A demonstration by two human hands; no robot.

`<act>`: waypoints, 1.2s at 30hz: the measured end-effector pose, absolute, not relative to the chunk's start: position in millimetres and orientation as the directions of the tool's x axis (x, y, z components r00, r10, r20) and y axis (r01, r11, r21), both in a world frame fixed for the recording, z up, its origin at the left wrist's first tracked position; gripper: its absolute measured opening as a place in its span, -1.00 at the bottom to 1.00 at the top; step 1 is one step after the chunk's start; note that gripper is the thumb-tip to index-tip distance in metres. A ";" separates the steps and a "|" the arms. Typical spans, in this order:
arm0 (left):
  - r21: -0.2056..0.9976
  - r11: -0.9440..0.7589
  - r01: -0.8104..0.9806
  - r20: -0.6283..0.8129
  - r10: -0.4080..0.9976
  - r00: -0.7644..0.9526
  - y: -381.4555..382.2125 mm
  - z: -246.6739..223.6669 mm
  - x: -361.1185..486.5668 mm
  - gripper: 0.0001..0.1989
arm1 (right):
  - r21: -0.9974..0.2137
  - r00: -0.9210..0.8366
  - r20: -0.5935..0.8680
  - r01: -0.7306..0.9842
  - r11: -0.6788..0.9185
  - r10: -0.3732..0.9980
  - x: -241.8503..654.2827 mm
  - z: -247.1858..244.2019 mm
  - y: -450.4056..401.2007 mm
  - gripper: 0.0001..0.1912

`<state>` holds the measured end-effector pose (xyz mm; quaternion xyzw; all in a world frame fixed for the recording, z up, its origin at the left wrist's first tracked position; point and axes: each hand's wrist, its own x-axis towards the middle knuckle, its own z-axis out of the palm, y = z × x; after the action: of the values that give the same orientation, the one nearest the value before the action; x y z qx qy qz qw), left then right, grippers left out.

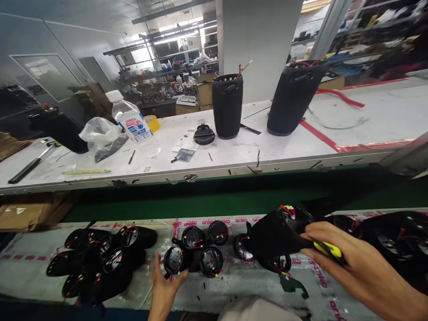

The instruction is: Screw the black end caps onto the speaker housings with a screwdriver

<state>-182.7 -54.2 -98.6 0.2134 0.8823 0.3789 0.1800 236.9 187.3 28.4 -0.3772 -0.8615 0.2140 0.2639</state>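
Note:
My left hand (164, 290) has its thumb and fingers spread apart beside an upright black cylinder (174, 260) with wires in its open top; whether the fingers touch it, I cannot tell. My right hand (354, 261) is closed on the rim of a tilted black fabric-covered cylinder (276, 236), whose open end shows red and yellow wires. A yellow and black tool handle (329, 250) is also held in this hand; the tool's working end is hidden. Several similar black cylinders (211, 262) stand between the hands. A ragged black scrap (294, 285) lies below the held cylinder.
More wired black cylinders lie in a cluster (96, 263) on the left and a pile (397, 236) at the far right. A raised white shelf (160, 165) runs behind, bearing a plastic bottle (133, 120), two upright cylinders (228, 107) and a black-handled tool (28, 169).

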 end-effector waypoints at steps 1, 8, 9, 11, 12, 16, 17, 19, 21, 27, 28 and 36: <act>0.736 0.632 0.241 -0.152 0.502 -0.851 -53.9 -88.4 -182.3 0.32 | -0.606 -0.585 0.284 0.504 0.615 0.759 236.1 36.3 186.3 -0.79; 0.939 0.332 0.085 -0.237 0.808 -0.540 19.4 8.7 -117.4 -0.14 | -0.894 -0.739 -0.080 0.350 0.280 0.669 214.5 86.9 186.3 -0.79; 0.955 0.268 -0.125 -0.294 0.901 -0.318 35.0 20.0 -98.5 -0.11 | -0.920 -0.766 -0.096 0.312 0.237 0.636 208.9 88.9 186.8 -0.75; 0.857 0.297 -0.422 -0.288 0.954 0.085 62.2 36.9 -62.8 0.03 | -0.958 -0.820 -0.088 0.225 0.177 0.565 200.3 88.9 186.9 -0.65; 0.810 0.348 -0.473 -0.280 0.937 0.209 72.1 42.6 -47.9 0.08 | -0.967 -0.843 -0.075 0.191 0.167 0.533 198.5 87.4 186.1 -0.61; 0.738 0.442 -0.509 -0.340 0.896 0.286 83.1 52.2 -15.1 -0.08 | -0.877 -0.768 -0.018 0.320 0.360 0.640 211.3 80.9 172.2 -0.66; 0.734 0.436 -0.521 -0.366 0.900 0.237 81.1 52.2 -12.5 -0.13 | -0.804 -0.715 0.021 0.404 0.437 0.699 217.0 80.5 165.8 -0.68; 0.731 0.440 -0.521 -0.423 0.892 0.160 75.8 50.8 -10.3 -0.17 | -0.647 -0.649 0.107 0.530 0.549 0.753 226.1 81.4 152.4 -0.76; 0.736 0.455 -0.500 -0.459 0.880 0.125 71.2 49.3 -8.6 -0.18 | -0.527 -0.687 0.136 0.560 0.639 0.714 229.6 83.1 141.9 -0.89; 0.799 0.484 -0.357 -0.503 0.863 0.046 64.1 53.8 -2.1 -0.16 | -0.153 -0.843 0.148 0.497 0.854 0.517 221.0 81.3 136.6 -0.87; 0.811 0.488 -0.323 -0.511 0.859 0.014 63.3 55.2 -2.2 -0.14 | -0.126 -0.850 0.147 0.491 0.862 0.506 220.2 80.6 137.1 -0.87; 0.852 0.487 -0.192 -0.506 0.860 -0.066 57.4 52.8 -8.3 -0.08 | -0.143 -0.859 0.119 0.481 0.865 0.497 222.4 70.1 129.6 -0.83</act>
<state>-8.3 57.4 52.8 0.2803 0.5958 0.4218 0.6233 222.4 129.6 70.1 -0.2540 -0.9627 0.0541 0.0761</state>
